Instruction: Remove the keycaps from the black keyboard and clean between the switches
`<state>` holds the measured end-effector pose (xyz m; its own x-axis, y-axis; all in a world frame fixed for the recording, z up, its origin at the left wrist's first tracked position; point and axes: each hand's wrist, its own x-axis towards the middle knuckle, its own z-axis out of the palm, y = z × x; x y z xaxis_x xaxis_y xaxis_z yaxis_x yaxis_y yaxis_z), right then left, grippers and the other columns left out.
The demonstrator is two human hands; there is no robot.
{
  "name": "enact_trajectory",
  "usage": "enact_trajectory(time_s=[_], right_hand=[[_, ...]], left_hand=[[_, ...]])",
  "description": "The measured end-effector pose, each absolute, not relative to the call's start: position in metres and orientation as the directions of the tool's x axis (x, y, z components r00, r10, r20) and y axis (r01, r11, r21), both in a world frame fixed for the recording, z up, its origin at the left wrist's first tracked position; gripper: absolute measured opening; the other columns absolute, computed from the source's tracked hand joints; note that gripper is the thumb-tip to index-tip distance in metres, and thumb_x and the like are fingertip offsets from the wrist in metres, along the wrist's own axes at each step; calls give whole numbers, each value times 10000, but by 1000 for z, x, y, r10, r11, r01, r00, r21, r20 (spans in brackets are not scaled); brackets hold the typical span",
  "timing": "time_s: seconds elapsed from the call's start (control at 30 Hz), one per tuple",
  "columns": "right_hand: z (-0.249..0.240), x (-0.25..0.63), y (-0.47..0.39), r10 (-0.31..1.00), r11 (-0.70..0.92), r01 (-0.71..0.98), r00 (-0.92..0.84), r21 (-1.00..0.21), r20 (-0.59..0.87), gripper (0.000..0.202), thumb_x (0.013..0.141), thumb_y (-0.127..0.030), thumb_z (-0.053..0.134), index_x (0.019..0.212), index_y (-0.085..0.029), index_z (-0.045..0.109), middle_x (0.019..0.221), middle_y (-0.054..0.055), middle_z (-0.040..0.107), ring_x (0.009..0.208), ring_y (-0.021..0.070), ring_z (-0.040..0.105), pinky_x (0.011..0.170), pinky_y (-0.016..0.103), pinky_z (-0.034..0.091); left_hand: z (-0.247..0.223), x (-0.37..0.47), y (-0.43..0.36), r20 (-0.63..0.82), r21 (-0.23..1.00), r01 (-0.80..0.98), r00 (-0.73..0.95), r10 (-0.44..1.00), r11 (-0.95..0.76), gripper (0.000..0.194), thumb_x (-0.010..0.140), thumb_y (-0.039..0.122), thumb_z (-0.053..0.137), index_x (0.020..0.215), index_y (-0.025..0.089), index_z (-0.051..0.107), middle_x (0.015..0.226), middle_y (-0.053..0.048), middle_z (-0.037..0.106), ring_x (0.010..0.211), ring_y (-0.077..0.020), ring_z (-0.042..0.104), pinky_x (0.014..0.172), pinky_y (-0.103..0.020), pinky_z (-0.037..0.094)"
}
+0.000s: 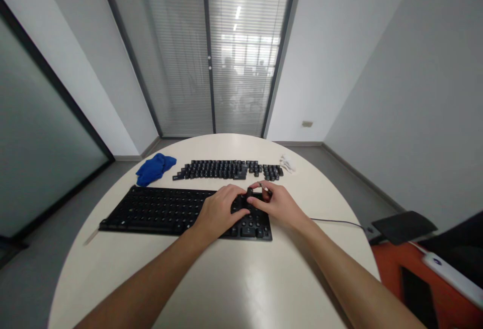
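Note:
A black keyboard (158, 213) lies across the table, most of its left part stripped of keycaps, with bare switches showing. A few caps sit on its right end, beside the number pad. My left hand (219, 211) rests over the right part of the keyboard, thumb and fingers apart. Just beside it, my right hand (277, 203) pinches a small black keycap (249, 192) above the number pad area. Fingers partly cover that cap. Behind the keyboard, loose black keycaps (215, 169) are laid out in rows like a keyboard layout.
A crumpled blue cloth (154, 168) lies at the back left, and a white crumpled tissue or cloth (287, 163) at the back right. A thin pale stick (91, 236) is by the keyboard's left corner. A black cable (335, 221) runs off the round table's (211, 289) right edge.

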<state>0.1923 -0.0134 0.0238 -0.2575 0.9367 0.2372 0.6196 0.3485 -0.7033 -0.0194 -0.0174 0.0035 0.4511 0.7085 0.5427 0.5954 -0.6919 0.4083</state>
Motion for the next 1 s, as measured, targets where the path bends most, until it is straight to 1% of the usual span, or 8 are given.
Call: enact_trajectory(time_s=[0.07, 0.17, 0.33, 0.43, 0.6, 0.73, 0.87, 1.0], right_hand=[[26, 210, -6, 941, 331, 671, -188, -663, 280, 449, 827, -520, 663, 1123, -183, 679, 599, -52, 444, 557, 139, 447, 552, 254, 319], [26, 246, 7, 940, 255, 785, -64, -565, 336, 488, 808, -553, 663, 1106, -167, 694, 597, -28, 498, 550, 151, 465, 555, 265, 320], [16, 293, 25, 960, 55, 902, 70, -429, 272, 463, 791, -481, 665, 1133, -169, 688, 682, 27, 617, 599, 177, 540, 564, 261, 337], [11, 297, 29, 975, 27, 922, 62, -387, 215, 454, 791, -425, 655, 1166, -169, 677, 727, 47, 660, 619, 183, 556, 562, 261, 327], [8, 289, 30, 983, 61, 931, 8, -361, 186, 434, 805, -366, 632, 1189, -172, 681, 739, 61, 682, 631, 184, 562, 584, 265, 328], [5, 286, 32, 982, 62, 934, 5, -352, 187, 442, 826, -338, 601, 1223, -157, 672, 753, 74, 697, 625, 186, 566, 592, 267, 332], [2, 286, 34, 982, 74, 927, -3, -367, 190, 417, 826, -327, 596, 1194, -154, 690, 791, 86, 714, 644, 189, 576, 600, 269, 342], [2, 287, 35, 981, 79, 922, -5, -379, 193, 388, 833, -353, 587, 1149, -160, 705, 734, 65, 696, 608, 183, 557, 581, 270, 335]], left_hand=[[3, -19, -17, 505, 404, 613, 470, 724, -679, 394, 807, 323, 757, 1128, 213, 558, 1110, -53, 661, 1053, -250, 616, 909, -394, 511], [2, -19, -18, 475, 415, 618, 479, 738, -668, 373, 837, 326, 715, 1151, 205, 553, 1143, -68, 652, 1077, -258, 600, 948, -424, 499], [2, -19, -18, 450, 434, 624, 475, 756, -650, 347, 854, 305, 685, 1162, 211, 554, 1139, -67, 649, 1083, -260, 600, 939, -425, 508], [1, -19, -19, 445, 436, 625, 476, 759, -648, 339, 856, 297, 678, 1161, 210, 558, 1138, -69, 651, 1080, -259, 603, 932, -422, 513], [1, -19, -19, 452, 436, 620, 475, 755, -652, 345, 848, 282, 682, 1164, 207, 563, 1133, -74, 655, 1073, -259, 606, 932, -427, 515], [1, -19, -18, 440, 439, 623, 479, 759, -647, 343, 852, 284, 683, 1162, 206, 558, 1138, -70, 654, 1081, -258, 603, 943, -432, 512], [-1, -20, -18, 443, 437, 624, 478, 759, -648, 337, 855, 282, 679, 1162, 210, 560, 1140, -69, 652, 1087, -259, 600, 948, -439, 511], [-3, -20, -18, 452, 433, 620, 478, 753, -654, 334, 854, 276, 675, 1163, 209, 566, 1132, -74, 654, 1077, -257, 601, 945, -437, 511]])
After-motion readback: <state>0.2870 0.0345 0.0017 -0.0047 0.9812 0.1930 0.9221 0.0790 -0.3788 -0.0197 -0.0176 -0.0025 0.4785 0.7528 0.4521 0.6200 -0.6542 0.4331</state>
